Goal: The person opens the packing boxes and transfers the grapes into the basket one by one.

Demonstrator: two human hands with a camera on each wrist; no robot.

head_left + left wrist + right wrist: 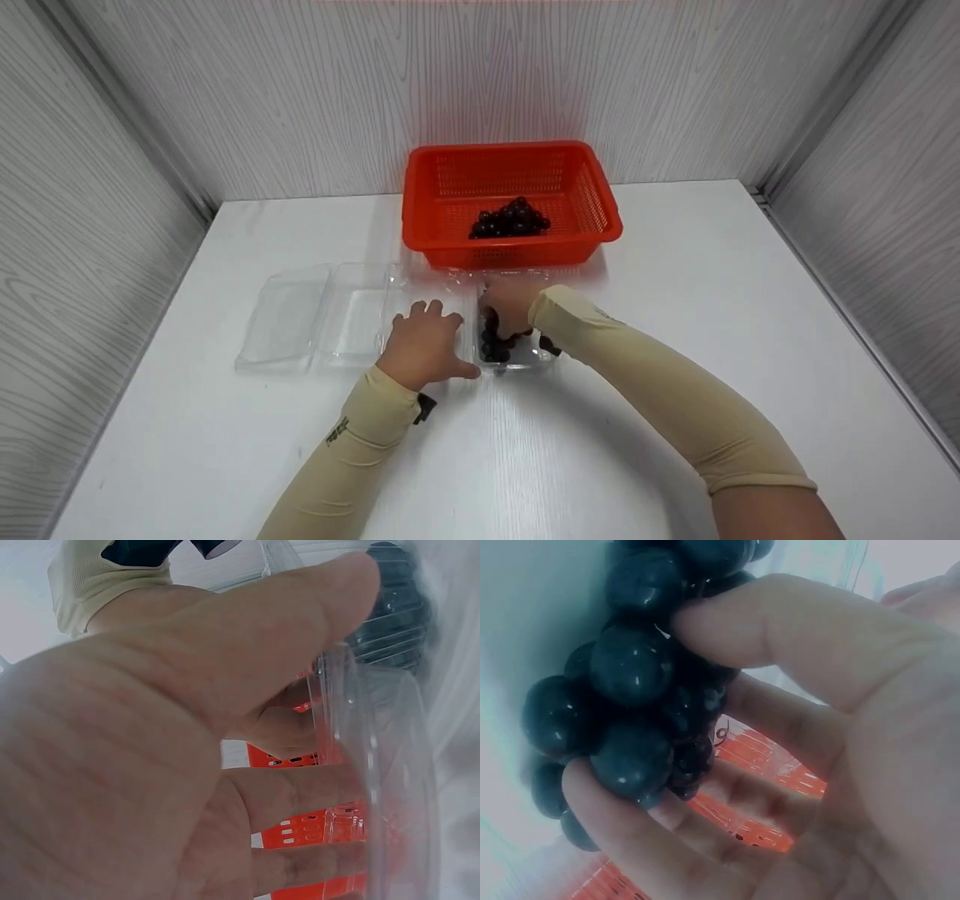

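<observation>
My right hand [514, 301] reaches down into a clear plastic box [536, 355] at the middle of the table. Its thumb and fingers curl round a bunch of dark grapes [634, 666], which lies along the left part of the box. To the left, my left hand [421, 346] is spread, with the thumb pointing toward the box's near left corner. In the left wrist view its fingers lie against the clear plastic lid [401, 757]. My right hand partly hides the grapes in the head view.
Behind the box stands a red plastic basket [510, 253] with another bunch of dark grapes [510, 220] in it. A second clear plastic box [352, 322] lies opened at the left, its lid [283, 319] folded out. White wood-grain panels enclose the table at the back and sides.
</observation>
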